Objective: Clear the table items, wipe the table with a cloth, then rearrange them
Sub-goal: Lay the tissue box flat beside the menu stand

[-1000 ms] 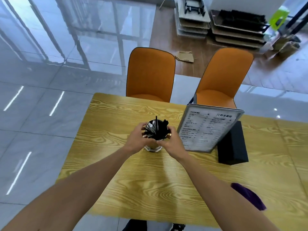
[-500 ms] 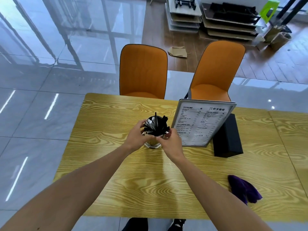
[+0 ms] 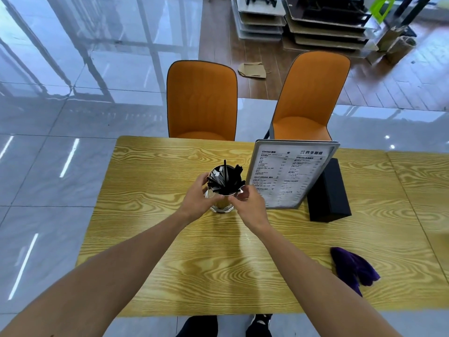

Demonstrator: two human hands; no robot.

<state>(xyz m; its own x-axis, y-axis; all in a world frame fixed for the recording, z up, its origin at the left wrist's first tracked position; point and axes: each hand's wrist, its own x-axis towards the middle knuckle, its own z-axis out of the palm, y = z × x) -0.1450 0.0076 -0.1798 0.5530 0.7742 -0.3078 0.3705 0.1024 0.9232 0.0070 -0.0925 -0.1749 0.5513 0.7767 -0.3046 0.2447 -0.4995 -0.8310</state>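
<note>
A shiny metal cup (image 3: 221, 204) filled with black straws stands on the yellow wood-grain table (image 3: 184, 263), near its middle. My left hand (image 3: 198, 199) wraps the cup's left side and my right hand (image 3: 250, 205) grips its right rim. Just right of the cup a framed menu stand (image 3: 291, 175) leans upright, and a black box (image 3: 328, 190) lies behind its right edge. A purple cloth (image 3: 352, 267) lies crumpled near the table's front right.
Two orange chairs (image 3: 201, 100) (image 3: 308, 96) stand at the table's far side. A second table (image 3: 425, 190) of the same wood adjoins on the right. Stacked table tops (image 3: 325, 23) lie on the floor beyond. My shoes show below the near edge.
Both hands stay on the cup, which rests in the same spot on the table. The view has tilted so more of the table's front and the purple cloth shows.
</note>
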